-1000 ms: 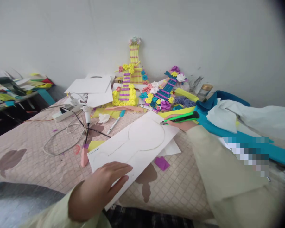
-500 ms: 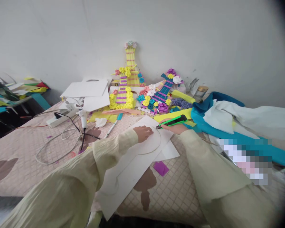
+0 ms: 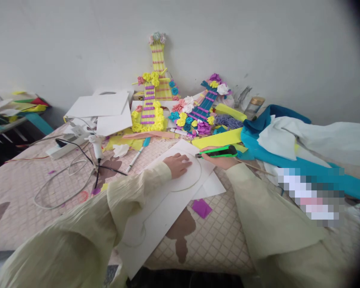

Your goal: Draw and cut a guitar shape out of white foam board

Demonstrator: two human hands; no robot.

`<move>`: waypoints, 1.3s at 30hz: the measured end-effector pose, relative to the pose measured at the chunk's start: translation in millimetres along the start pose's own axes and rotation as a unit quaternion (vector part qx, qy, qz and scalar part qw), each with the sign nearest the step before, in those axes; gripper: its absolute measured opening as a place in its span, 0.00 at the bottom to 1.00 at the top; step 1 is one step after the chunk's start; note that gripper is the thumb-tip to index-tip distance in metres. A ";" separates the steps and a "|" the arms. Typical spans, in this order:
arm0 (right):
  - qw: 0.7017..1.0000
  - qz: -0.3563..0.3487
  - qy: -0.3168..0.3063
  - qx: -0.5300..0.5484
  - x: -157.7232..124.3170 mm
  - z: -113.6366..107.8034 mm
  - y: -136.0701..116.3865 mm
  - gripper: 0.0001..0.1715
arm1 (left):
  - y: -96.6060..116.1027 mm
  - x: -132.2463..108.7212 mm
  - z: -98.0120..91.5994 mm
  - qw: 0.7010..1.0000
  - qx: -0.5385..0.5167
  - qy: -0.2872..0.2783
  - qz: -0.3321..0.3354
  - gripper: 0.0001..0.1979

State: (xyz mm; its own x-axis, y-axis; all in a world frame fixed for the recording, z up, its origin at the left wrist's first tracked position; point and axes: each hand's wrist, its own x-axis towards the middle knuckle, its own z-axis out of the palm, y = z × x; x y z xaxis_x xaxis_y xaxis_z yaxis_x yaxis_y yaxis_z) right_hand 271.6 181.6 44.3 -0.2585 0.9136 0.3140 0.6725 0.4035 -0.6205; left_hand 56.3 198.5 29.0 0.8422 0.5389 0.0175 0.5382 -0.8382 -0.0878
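Observation:
A long white board (image 3: 165, 212) lies slantwise on the table, with a curved outline drawn or cut on it. My left hand (image 3: 177, 165) rests flat on its upper part, fingers stretched out, inside the curve. In my right hand (image 3: 223, 161) is a green and black utility knife (image 3: 217, 151), held nearly level. Its tip meets the board at the curve's upper right, close to my left fingers. A second white sheet (image 3: 211, 187) pokes out from under the board. Near its lower edge lies a purple paper scrap (image 3: 202, 208).
Paper guitars with crepe flowers (image 3: 150, 104) lean at the wall. To the left are a hot glue gun (image 3: 96, 147), a power strip (image 3: 67, 146), looping cords and stacked white boards (image 3: 99, 106). Blue crepe paper (image 3: 318, 170) and a glass jar (image 3: 254, 106) are at the right.
The view has shifted, so most things sit slightly higher and further left. The knife has turned closer to level, its tip still at the curve. My left hand stays flat on the board.

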 end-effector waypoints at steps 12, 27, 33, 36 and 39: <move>0.999 -0.016 0.037 -0.011 -6.9 6.8 6.1 0.08 | -1.6 1.3 5.5 1.000 -0.003 0.006 0.000 0.20; 0.996 -0.003 0.071 -0.050 -17.6 4.0 -14.3 0.07 | -2.7 4.1 5.6 0.999 -0.014 -0.033 -0.014 0.21; 0.995 -0.007 0.094 -0.039 -20.8 9.1 -9.4 0.07 | -2.7 3.1 7.4 1.000 -0.013 -0.018 -0.011 0.21; 0.994 -0.007 0.103 -0.030 -23.2 12.7 -5.9 0.07 | -2.5 3.9 9.4 0.999 -0.012 -0.022 -0.019 0.20; 0.994 -0.012 0.110 -0.024 -25.9 14.4 -2.1 0.06 | -2.3 4.5 10.6 1.000 -0.011 -0.017 -0.023 0.20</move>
State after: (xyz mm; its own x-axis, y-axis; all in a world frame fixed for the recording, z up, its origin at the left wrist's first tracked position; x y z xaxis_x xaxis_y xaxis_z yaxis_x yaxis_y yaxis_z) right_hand 266.9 157.8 27.2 -0.1205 0.8688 0.4803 0.7013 0.4170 -0.5782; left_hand 58.4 203.8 18.8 0.8154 0.5787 -0.0125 0.5768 -0.8142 -0.0663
